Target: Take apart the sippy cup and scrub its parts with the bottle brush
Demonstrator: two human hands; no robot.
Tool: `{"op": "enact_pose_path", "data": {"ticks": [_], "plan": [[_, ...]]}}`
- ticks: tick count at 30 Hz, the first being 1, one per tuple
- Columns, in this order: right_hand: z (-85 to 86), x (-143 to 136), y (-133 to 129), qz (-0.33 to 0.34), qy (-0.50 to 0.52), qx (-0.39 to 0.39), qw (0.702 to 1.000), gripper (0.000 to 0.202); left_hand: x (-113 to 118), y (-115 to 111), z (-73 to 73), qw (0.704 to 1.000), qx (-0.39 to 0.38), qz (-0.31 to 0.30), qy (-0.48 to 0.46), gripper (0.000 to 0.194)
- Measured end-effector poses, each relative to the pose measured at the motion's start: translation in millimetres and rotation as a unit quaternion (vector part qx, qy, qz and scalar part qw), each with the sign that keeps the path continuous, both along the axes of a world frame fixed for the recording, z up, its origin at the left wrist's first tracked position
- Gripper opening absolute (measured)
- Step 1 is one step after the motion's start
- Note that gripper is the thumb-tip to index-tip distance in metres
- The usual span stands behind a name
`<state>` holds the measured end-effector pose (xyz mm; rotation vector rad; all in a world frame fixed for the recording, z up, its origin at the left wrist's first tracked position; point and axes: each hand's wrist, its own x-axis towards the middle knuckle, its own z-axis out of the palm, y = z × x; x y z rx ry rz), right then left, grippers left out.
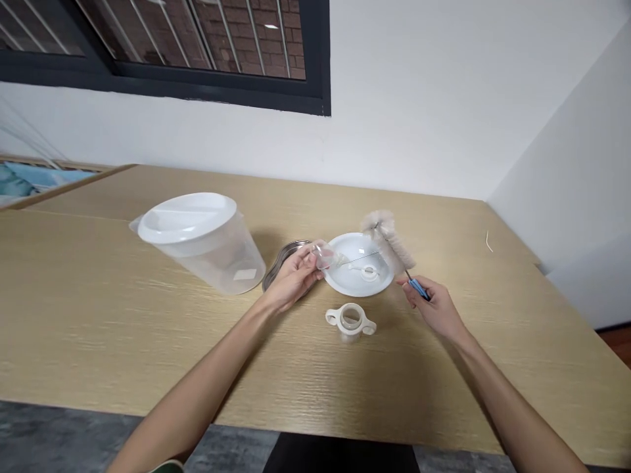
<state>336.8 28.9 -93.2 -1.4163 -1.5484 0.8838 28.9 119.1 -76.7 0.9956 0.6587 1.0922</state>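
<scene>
Holding a clear cup-shaped piece (323,256) in left fingers (308,266) pinched around one end; gripping a brush (394,251) by its blue handle (419,289) in curled right fingers (411,297), bristles tilted up above them. Between both sets of fingers, a white bowl (339,281) with a small white piece (369,272) inside; nearer the wearer, a two-handled ring (351,322) on the tabletop (276,374). Beside and below the left fingers, a metal tray (282,255); farther left, a lidded pitcher (211,256).

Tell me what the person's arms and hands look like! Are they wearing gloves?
No gloves! The left hand and right hand are bare, and I see no watch or bracelet. The left forearm and right forearm are slim and uncovered. By the left elbow peeks what looks like a dark green sleeve edge.
</scene>
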Motion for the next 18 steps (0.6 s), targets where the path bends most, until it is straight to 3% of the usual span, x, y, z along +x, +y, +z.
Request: {"op": "enact_pose_path", "data": {"ticks": [4,13,18], "plan": [[-1.8,-9,-4,0.002,0.002,-0.002,1.0,0.064,0,-2,-2.2,1.0,-0.007,-0.003,0.01,0.051],[-20.0,-11,-7,-0.057,-0.088,0.099,0.99,0.045,-4,-2,5.1,0.995,-0.069,-0.034,-0.07,0.048],[-20.5,-11,-7,-0.072,-0.126,0.144,0.979,0.039,-6,1,2.6,0.996,-0.052,-0.038,-0.057,0.041]]}}
